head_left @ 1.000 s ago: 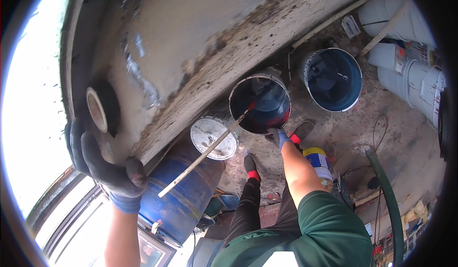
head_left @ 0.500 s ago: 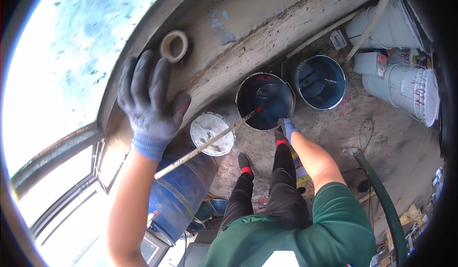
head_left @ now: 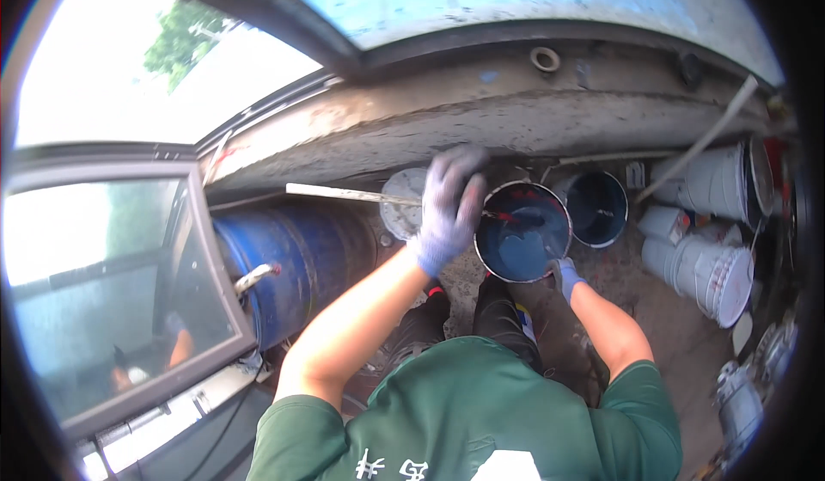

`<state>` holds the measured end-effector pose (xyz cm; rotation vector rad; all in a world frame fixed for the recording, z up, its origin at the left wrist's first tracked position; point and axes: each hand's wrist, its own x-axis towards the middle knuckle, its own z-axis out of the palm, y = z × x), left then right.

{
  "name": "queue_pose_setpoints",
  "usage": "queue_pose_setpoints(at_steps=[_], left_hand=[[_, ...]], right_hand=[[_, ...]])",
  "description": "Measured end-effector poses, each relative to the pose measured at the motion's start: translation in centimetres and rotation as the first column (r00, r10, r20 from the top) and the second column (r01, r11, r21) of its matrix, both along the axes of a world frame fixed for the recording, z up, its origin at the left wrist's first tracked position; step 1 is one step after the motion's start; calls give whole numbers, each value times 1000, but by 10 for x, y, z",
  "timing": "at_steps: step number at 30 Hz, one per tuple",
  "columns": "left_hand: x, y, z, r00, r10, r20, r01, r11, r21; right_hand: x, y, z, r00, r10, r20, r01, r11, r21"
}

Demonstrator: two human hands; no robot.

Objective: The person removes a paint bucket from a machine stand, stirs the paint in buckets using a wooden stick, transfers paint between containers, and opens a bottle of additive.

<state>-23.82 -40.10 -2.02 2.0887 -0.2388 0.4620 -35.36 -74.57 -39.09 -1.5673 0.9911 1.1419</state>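
Note:
My right hand (head_left: 565, 276), in a grey-blue glove, grips the near right rim of an open paint bucket (head_left: 487, 256). Dark bluish liquid (head_left: 520, 253) lies inside it. A long pale stick (head_left: 344, 193) with a red end leans into the bucket, its other end reaching left. My left hand (head_left: 453, 202), gloved in grey and light blue, is over the middle of the stick, left of the bucket. Motion smears its fingers, so whether they close round the stick does not show. The hand hides that part of the stick.
A second dark bucket (head_left: 620, 214) stands right of the first, and a white-lidded pail (head_left: 400, 221) to its left. A blue drum (head_left: 301, 266) lies near the open window (head_left: 219, 283). A tape roll (head_left: 545, 59) sits on the ledge. White buckets (head_left: 696, 275) lie at right.
My left hand has come down from beside the tape roll to over the stick. The view has turned, showing more window. My right hand stays at the bucket's rim, and the bucket appears more tilted towards me.

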Motion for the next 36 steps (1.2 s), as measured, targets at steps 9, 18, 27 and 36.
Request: queue_pose_setpoints(at_steps=[9, 18, 27, 36], left_hand=[[-230, 129, -74, 510, 419, -751, -846, 84, -527], [-281, 151, 45, 869, 311, -385, -480, 342, -808], [-346, 168, 127, 857, 499, -129, -385, 455, -803], [-342, 180, 151, 823, 566, -52, -444, 583, -680]], right_hand=[[17, -13, 110, 988, 153, 17, -152, 987, -43], [65, 84, 199, 874, 474, 106, -464, 879, -106], [75, 206, 272, 834, 500, 235, -520, 854, 28], [76, 316, 174, 918, 367, 150, -384, 917, 104]])
